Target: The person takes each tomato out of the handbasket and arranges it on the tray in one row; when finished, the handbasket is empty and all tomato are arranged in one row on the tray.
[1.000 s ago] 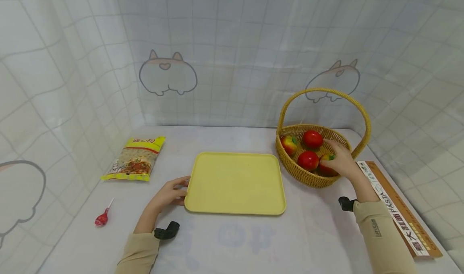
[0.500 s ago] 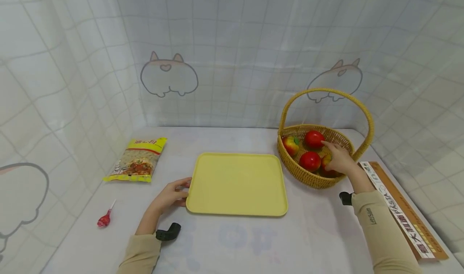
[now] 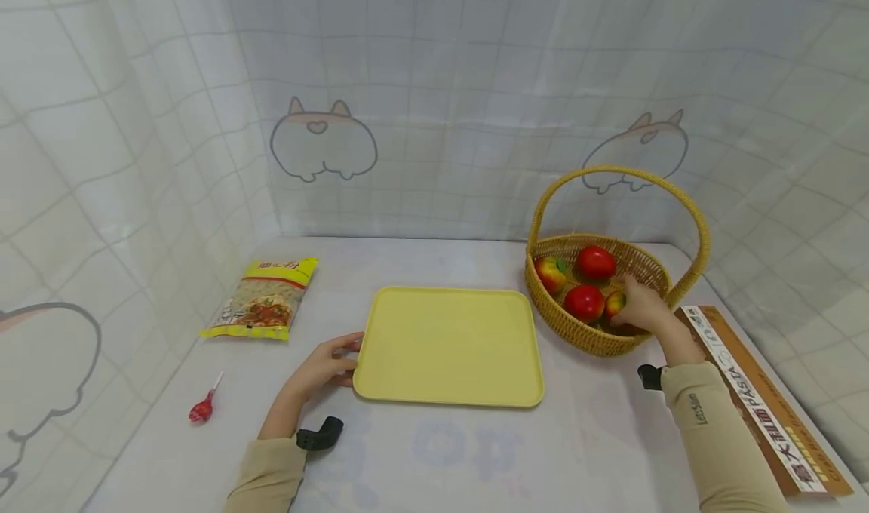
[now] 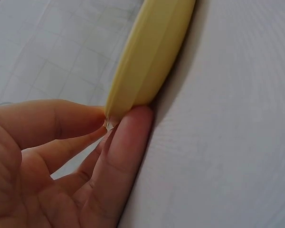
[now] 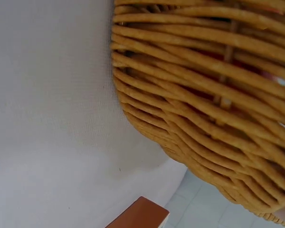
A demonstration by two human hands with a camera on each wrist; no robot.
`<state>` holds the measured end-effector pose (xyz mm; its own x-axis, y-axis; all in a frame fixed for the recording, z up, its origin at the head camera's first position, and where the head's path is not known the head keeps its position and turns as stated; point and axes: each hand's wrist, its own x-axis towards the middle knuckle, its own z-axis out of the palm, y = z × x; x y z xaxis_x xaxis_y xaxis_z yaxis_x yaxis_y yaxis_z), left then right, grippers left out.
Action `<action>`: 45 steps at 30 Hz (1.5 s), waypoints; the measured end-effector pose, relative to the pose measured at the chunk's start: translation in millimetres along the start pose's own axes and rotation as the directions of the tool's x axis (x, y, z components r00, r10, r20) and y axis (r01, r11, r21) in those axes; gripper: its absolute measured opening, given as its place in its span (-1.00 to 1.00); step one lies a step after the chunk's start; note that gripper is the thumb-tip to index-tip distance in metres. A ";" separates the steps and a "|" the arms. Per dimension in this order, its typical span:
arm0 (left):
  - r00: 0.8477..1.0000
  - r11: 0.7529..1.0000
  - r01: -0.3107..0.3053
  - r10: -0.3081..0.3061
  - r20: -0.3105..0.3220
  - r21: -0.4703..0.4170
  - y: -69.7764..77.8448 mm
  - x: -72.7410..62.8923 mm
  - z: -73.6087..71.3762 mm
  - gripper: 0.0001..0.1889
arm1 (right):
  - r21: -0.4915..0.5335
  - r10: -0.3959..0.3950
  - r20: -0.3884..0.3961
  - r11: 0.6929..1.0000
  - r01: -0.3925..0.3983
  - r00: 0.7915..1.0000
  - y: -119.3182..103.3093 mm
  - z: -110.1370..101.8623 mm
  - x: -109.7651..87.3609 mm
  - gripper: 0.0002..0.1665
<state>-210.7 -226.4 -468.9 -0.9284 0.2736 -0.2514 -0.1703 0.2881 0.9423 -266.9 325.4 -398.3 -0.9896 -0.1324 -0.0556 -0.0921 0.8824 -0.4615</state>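
In the head view, my right hand (image 3: 641, 307) reaches into the wicker basket (image 3: 577, 337), its thumb and fingers around a red-and-yellow apple (image 3: 615, 303) by the right wall. Much of that apple is hidden by the hand. Beside it lie two round red fruits (image 3: 584, 302), and another red-and-yellow apple (image 3: 551, 273) sits at the left. My left hand (image 3: 323, 366) rests at the left edge of a yellow tray (image 3: 448, 347), its thumb and fingertips touching the side. The left wrist view shows these fingertips (image 4: 135, 126) at the tray rim. Basket weave fills much of the right wrist view.
A yellow bag of food (image 3: 265, 299) lies at the back left, with a red lollipop (image 3: 202, 407) nearer me. Along the right edge is a long brown pasta box (image 3: 767, 400). The basket handle (image 3: 624, 170) arches above the fruit. Patterned curtains enclose the table.
My right hand has come down and its fingers have drawn in around the right-hand apple. My left hand stays at the tray's edge. The whole head view has shifted slightly.
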 end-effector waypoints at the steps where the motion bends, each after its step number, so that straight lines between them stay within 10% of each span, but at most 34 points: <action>1: 1.000 1.000 -0.001 0.001 0.000 -0.001 -0.1 -0.1 -0.1 -0.35 | -0.006 0.001 -0.009 1.000 -0.001 1.000 -0.4 0.5 0.1 0.00; 26: 1.000 1.000 0.002 -0.002 -0.023 0.005 -1.1 -0.8 1.5 -0.37 | 0.231 0.093 -0.381 0.973 -0.003 0.920 -35.4 15.2 -5.5 -0.04; 45: 1.000 1.000 -0.001 0.001 -0.017 0.004 -1.5 -2.2 1.0 -0.37 | 0.359 0.100 -0.322 0.933 0.024 0.941 -71.2 30.7 -5.3 -0.06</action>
<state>-208.0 -226.5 -470.0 -0.9341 0.2580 -0.2467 -0.1681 0.2918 0.9416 -251.7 249.4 -392.3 -0.9763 0.1093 0.1867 -0.0697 0.6581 -0.7497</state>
